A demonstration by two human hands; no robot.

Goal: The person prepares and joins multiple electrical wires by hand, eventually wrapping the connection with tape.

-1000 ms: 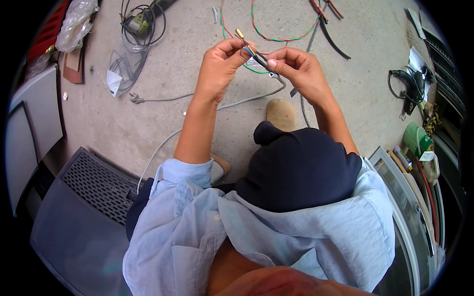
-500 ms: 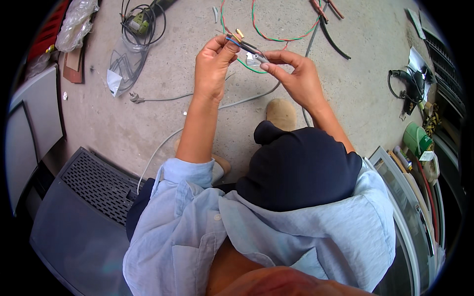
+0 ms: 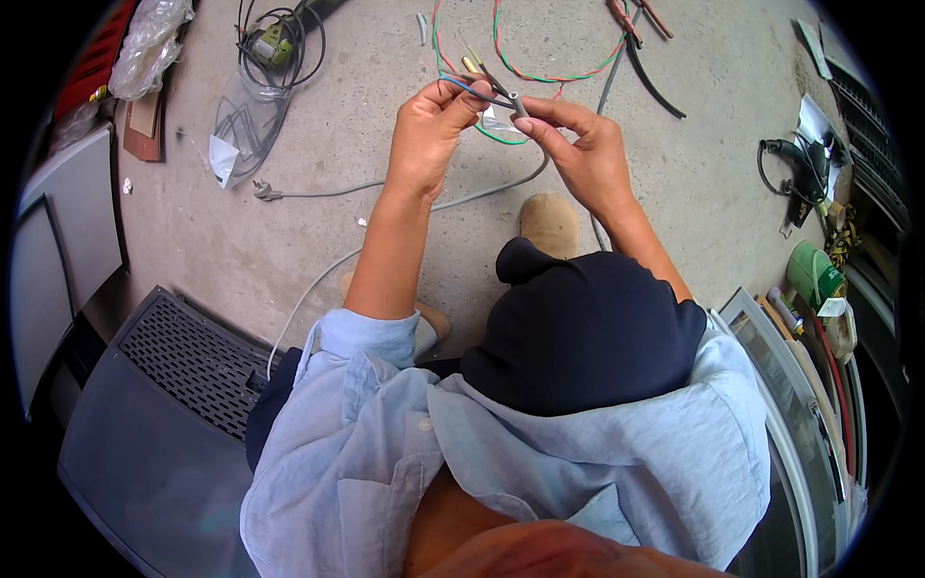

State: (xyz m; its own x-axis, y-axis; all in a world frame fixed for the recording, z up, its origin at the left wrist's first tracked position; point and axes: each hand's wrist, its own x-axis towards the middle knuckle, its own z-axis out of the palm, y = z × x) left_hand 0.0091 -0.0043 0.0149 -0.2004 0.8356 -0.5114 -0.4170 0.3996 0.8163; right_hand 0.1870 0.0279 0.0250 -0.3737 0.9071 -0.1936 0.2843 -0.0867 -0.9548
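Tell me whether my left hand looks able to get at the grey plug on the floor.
Probably yes: nothing covers the grey plug and nothing bulky stands between, but your left hand seems to be pinching the blue wire, so it would likely have to let go first.

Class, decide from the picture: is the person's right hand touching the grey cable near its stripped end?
Touching. The head view shows the right hand gripping the grey cable, thumb pressed against it just below the stripped end.

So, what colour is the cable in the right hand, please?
The cable is grey, as the head view shows.
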